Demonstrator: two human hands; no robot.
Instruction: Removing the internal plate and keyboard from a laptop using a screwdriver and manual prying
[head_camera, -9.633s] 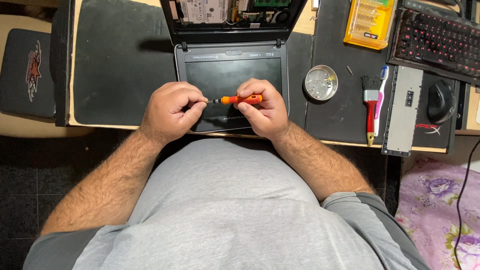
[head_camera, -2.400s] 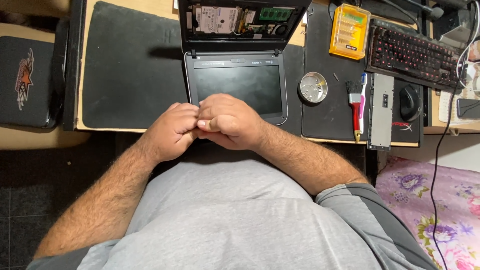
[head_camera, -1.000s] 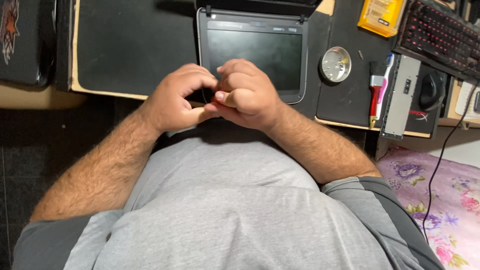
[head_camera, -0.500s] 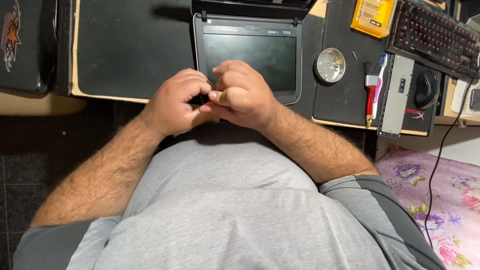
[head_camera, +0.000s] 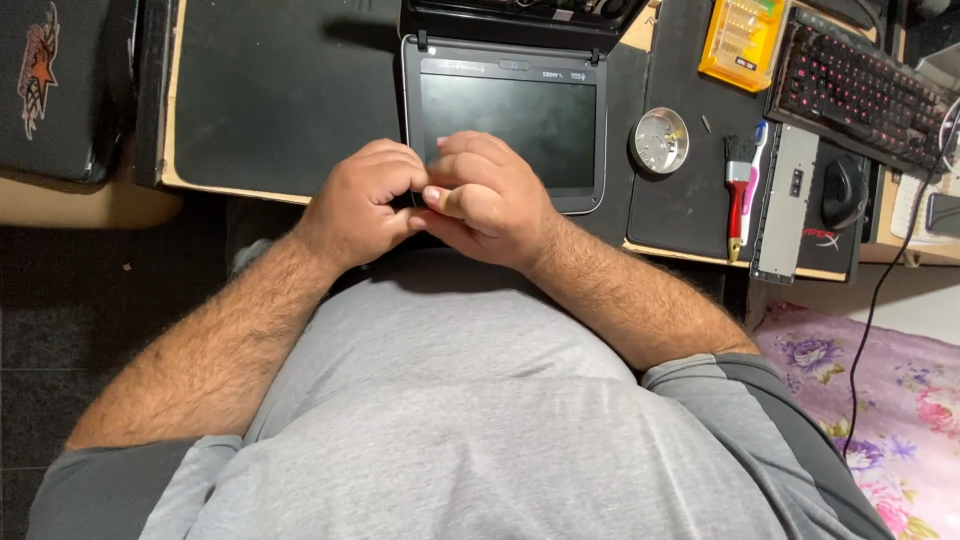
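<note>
My left hand (head_camera: 365, 205) and my right hand (head_camera: 490, 195) are pressed together, fingers curled, over the near edge of an opened black laptop's screen (head_camera: 510, 110). The right thumb points toward the left knuckles. Only a dark sliver shows between the hands, so anything pinched there is hidden. The orange screwdriver from the earliest frame is nowhere in view. The laptop lies flat on a black desk mat (head_camera: 280, 90), and its opened base (head_camera: 510, 10) is cut off at the top edge.
Right of the laptop are a round metal dish (head_camera: 660, 140), a red-handled brush (head_camera: 738, 190), a yellow bit case (head_camera: 742, 40), a grey panel (head_camera: 785, 200), a mouse (head_camera: 843, 190) and a red-lit keyboard (head_camera: 860, 90). A black bag (head_camera: 60, 80) lies far left. A floral cloth (head_camera: 870, 400) is at lower right.
Since the earliest frame the orange screwdriver has gone out of sight and the hands have closed together. Over the last second they stay clasped, and only the view shifts slightly.
</note>
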